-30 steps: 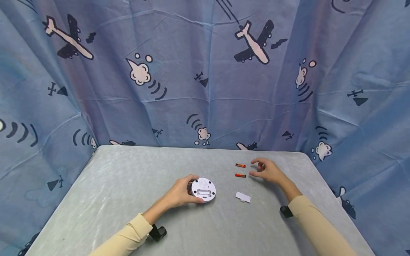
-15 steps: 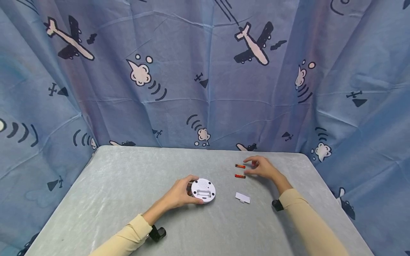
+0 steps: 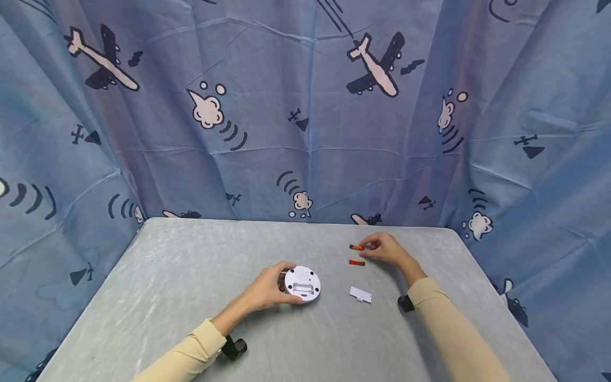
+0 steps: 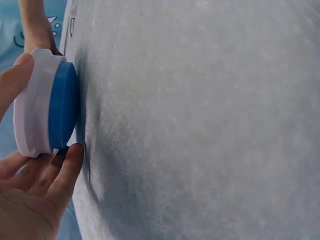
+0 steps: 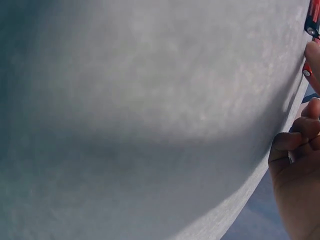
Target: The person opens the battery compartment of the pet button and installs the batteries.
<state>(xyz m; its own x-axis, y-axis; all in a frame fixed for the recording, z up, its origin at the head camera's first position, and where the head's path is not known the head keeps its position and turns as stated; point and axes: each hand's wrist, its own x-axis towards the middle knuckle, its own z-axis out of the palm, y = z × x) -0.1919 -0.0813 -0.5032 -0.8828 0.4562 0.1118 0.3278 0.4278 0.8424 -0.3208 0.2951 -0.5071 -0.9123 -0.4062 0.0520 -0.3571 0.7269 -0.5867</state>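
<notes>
My left hand (image 3: 269, 289) grips a round white device (image 3: 303, 284) by its edge, thumb on the near side and fingers on the far side. Its underside faces up, showing a speaker grille, dark feet and a bare battery compartment. In the left wrist view the blue part (image 4: 64, 105) of the device faces the table. At the back right, my right hand (image 3: 385, 248) has thumb and fingertips on either side of the right end of the far red battery (image 3: 355, 247), with a gap between them. A second red battery (image 3: 356, 262) lies just nearer.
A white battery cover (image 3: 360, 295) with a small tab lies on the grey table (image 3: 191, 265), right of the device. Behind the table hangs a blue curtain (image 3: 258, 180) printed with planes.
My right hand has moved left to the far battery, and its thumb and fingertips have drawn closer together. The left hand and the device have stayed in place.
</notes>
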